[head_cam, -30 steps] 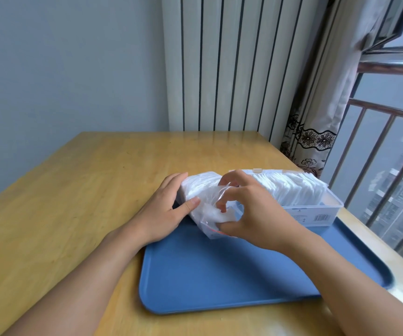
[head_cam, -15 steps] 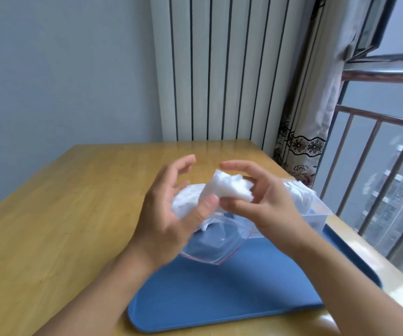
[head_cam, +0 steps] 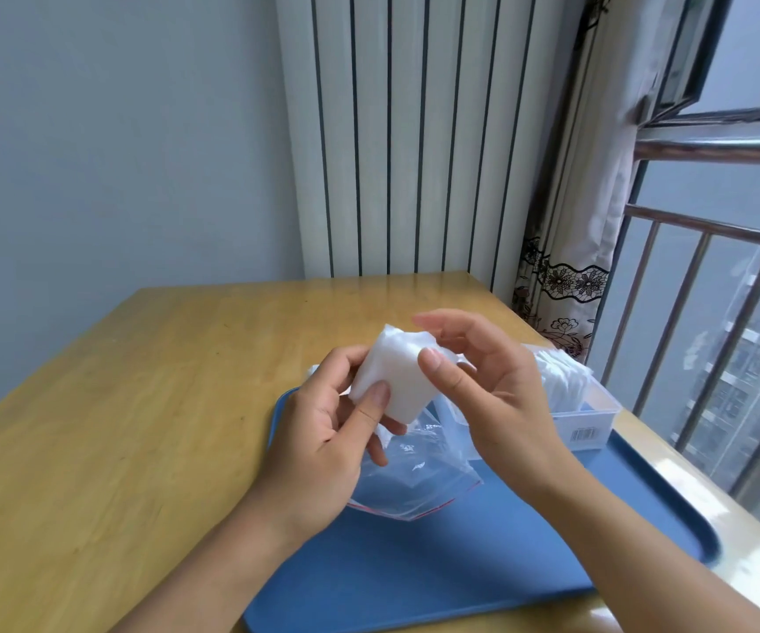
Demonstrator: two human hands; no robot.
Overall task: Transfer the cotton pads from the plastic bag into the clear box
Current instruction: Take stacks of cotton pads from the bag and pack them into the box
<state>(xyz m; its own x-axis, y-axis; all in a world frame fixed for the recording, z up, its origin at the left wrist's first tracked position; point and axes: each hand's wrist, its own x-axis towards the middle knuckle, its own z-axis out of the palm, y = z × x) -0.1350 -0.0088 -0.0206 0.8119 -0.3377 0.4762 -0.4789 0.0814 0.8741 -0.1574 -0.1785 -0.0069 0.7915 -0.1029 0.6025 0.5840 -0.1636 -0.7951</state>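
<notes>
Stack of cotton pads (head_cam: 398, 376) pinched between left hand (head_cam: 323, 445) and right hand (head_cam: 492, 395) grips, raised above plastic bag (head_cam: 414, 477), thumbs on top

A small white stack of cotton pads (head_cam: 394, 374) is held up above the plastic bag (head_cam: 414, 477), which lies crumpled, clear and red-edged at its mouth. Behind to the right stands the clear box (head_cam: 584, 415), already holding a row of pads upright.
</notes>
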